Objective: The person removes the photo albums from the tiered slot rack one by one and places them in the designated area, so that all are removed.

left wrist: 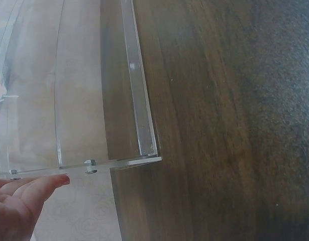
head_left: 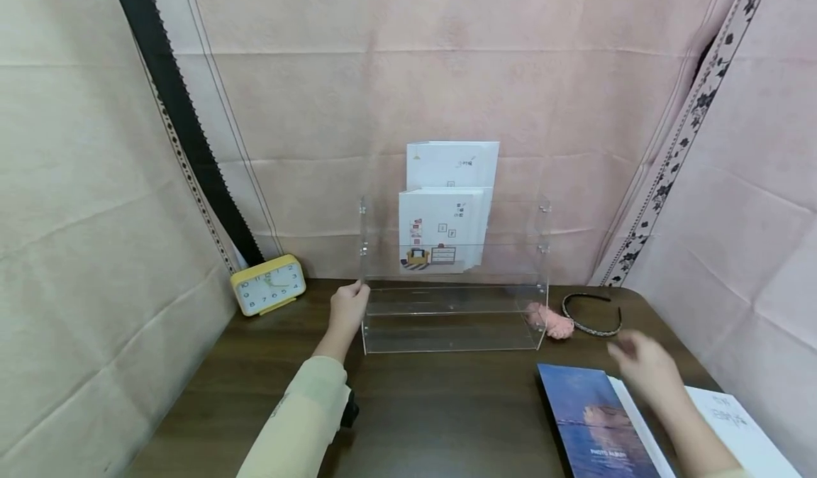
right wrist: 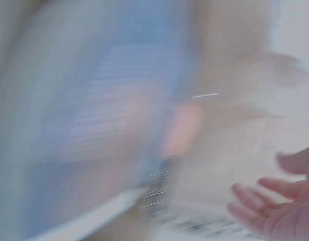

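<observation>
- Nearest, at 4 o'clock on the tabletop [head_left: 440,407] (12 at the back wall): a blue photo album [head_left: 596,418] lies flat, its cover reading "PHOTO ALBUM".
- At 3 to 4 o'clock, a white book [head_left: 734,418] lies beside it; its title is too small to read.
- Between 2 and 3, the right hand [head_left: 647,368] is above the tabletop, fingers loosely spread, with hold of nothing.
- Near 2, a dark headband [head_left: 605,332] touches or nearly touches a pink fuzzy item [head_left: 555,323] at the rack's right side.
- At 12, the clear rack [head_left: 459,313] stands upright. At 11, the left hand [head_left: 349,311] holds its left side, fingers bent at the edge, partly hidden.
- At 10, a yellow alarm clock [head_left: 269,284] leans back, numerals legible.
- Farthest, at 12, a shorter booklet [head_left: 430,215] stands before a taller booklet [head_left: 453,164]; their small characters are unclear.
- Work looks partway along: two booklets are in the rack, while the album and white book lie outside it.
</observation>
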`<act>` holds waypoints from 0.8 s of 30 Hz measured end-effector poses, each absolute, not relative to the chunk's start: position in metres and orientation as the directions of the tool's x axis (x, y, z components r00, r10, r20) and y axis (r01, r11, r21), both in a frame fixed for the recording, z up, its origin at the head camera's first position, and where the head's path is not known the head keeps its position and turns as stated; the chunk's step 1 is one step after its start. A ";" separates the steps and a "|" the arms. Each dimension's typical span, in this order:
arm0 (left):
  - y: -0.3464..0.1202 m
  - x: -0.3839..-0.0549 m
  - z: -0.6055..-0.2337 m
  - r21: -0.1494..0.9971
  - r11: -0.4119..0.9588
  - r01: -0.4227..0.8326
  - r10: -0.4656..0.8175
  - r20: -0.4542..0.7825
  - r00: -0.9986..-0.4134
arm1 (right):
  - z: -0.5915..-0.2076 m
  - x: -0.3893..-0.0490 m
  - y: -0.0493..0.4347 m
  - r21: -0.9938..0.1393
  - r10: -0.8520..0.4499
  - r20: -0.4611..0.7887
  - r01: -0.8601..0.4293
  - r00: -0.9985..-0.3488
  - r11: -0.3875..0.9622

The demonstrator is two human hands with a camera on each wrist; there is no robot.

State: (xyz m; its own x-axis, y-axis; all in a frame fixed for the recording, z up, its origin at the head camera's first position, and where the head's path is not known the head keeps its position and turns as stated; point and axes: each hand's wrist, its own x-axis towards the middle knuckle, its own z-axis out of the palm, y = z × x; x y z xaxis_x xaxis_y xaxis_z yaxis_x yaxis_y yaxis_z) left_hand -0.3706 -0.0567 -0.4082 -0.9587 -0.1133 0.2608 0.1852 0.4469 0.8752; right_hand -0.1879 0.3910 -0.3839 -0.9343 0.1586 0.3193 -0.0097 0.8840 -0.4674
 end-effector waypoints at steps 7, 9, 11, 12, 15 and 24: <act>-0.063 -0.371 -0.408 0.873 0.456 0.174 -0.146 0.266 -0.953 | -0.267 -0.265 0.331 -0.713 0.203 0.492 -0.258 -0.846 0.652; -0.062 -0.371 -0.410 0.871 0.456 0.182 -0.141 0.272 -0.952 | -0.255 -0.289 0.316 -0.751 0.223 0.498 -0.288 -0.838 0.594; -0.060 -0.372 -0.412 0.870 0.454 0.190 -0.131 0.277 -0.952 | -0.252 -0.311 0.304 -0.778 0.232 0.492 -0.303 -0.839 0.551; -0.059 -0.372 -0.413 0.870 0.454 0.191 -0.127 0.276 -0.953 | -0.253 -0.321 0.299 -0.786 0.230 0.487 -0.307 -0.843 0.536; -0.056 -0.371 -0.416 0.868 0.458 0.195 -0.128 0.281 -0.951 | -0.264 -0.346 0.281 -0.804 0.204 0.447 -0.291 -0.871 0.519; -0.055 -0.370 -0.411 0.854 0.474 0.217 -0.145 0.318 -0.937 | -0.292 -0.378 0.241 -0.782 0.180 0.357 -0.189 -0.916 0.593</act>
